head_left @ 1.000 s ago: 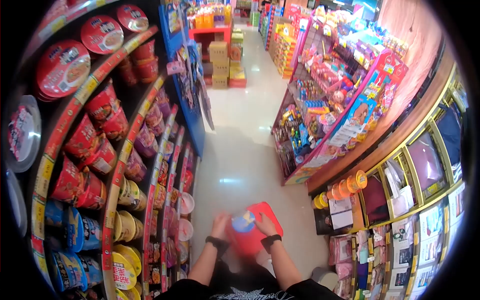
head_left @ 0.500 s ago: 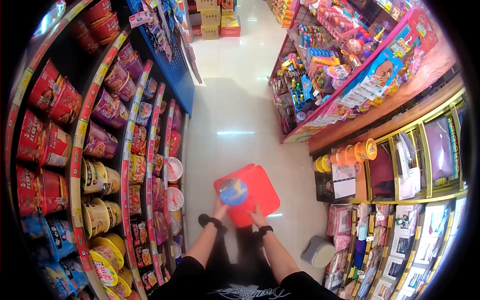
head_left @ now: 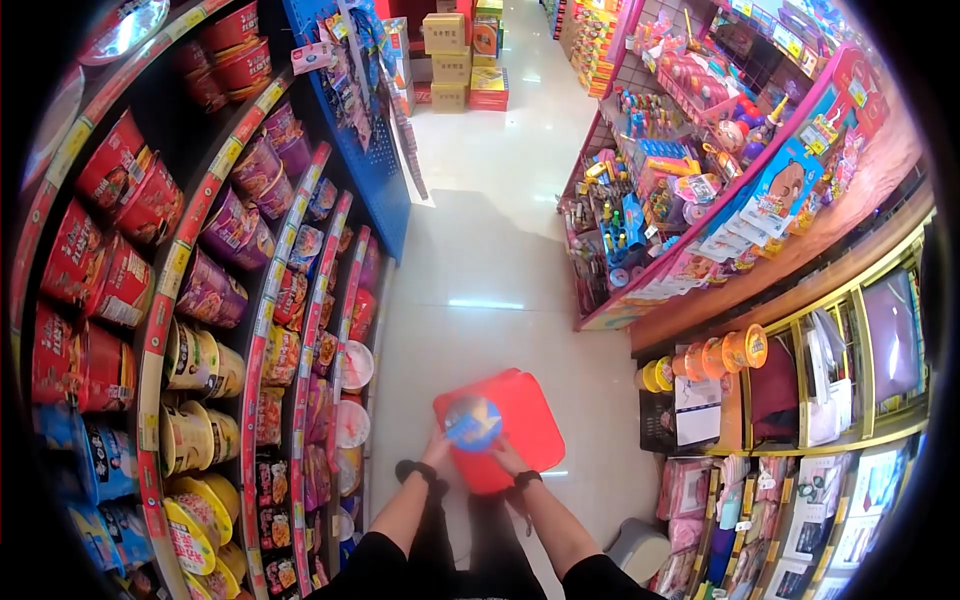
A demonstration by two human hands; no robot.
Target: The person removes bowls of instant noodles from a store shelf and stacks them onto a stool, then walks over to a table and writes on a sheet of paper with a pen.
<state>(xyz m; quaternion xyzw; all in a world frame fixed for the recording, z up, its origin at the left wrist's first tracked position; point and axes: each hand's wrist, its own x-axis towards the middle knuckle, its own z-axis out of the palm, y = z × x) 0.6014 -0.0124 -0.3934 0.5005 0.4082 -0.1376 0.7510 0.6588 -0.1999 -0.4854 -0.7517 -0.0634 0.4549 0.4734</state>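
A round tub with a blue lid (head_left: 473,423) is held above a red stool-like object (head_left: 525,420) that stands on the floor. My left hand (head_left: 438,450) is at the tub's lower left edge, its fingers closed on it. At the tub's lower right, my right hand (head_left: 509,458) has its fingers near or on the rim, over the red surface; whether it grips the tub is too small to tell. Both wrists wear dark bands.
Shelves of instant noodle tubs (head_left: 190,355) line the left side. On the right are a pink-edged rack of small goods (head_left: 660,200), a row of orange tubs (head_left: 725,353) and packaged clothing (head_left: 685,490). A grey bin (head_left: 640,550) stands at lower right; cartons (head_left: 447,65) are stacked ahead.
Since a second ago the view has tilted further down. The blue-lidded tub, blurred and between both hands earlier, now shows its lid facing up, with my hands below it.
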